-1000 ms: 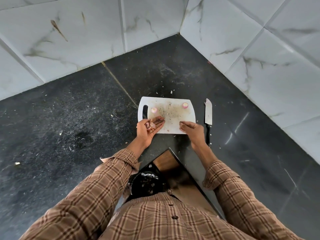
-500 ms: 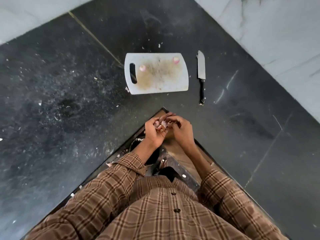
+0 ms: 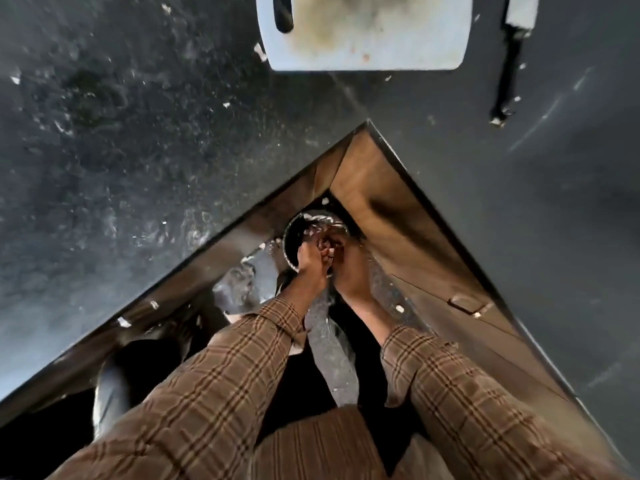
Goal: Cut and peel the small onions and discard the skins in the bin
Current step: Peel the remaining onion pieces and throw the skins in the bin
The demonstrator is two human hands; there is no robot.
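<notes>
My two sleeves of brown plaid filled the bottom of the view, reaching down and forward past the edge of the black counter. The counter made an inside corner in front of me, with the brown wooden cupboard fronts running away on both sides below its edge.

Down in that corner stood the bin, a round dark container with a shiny rim, lined with something crinkled and glossy. My left hand and my right hand were held close together right over its mouth, touching each other. My fingers were curled inward around a small reddish-brown clump, the onion skins, pressed between both hands. The picture was too blurred there to tell which hand actually held the skins, or how tightly. A few pale flakes lay on the floor and ledges around the bin.

Further away, up on the counter, the white cutting board lay flat, its near edge well back from the corner. Its middle was stained yellow-brown, and the slot handle was on its left side. The top of the board was cut off by the frame, so I could not see any onions on it. Just right of the board, apart from it, lay the knife, black handle pointing toward me, blade away. Small white scraps were scattered over the counter.
</notes>
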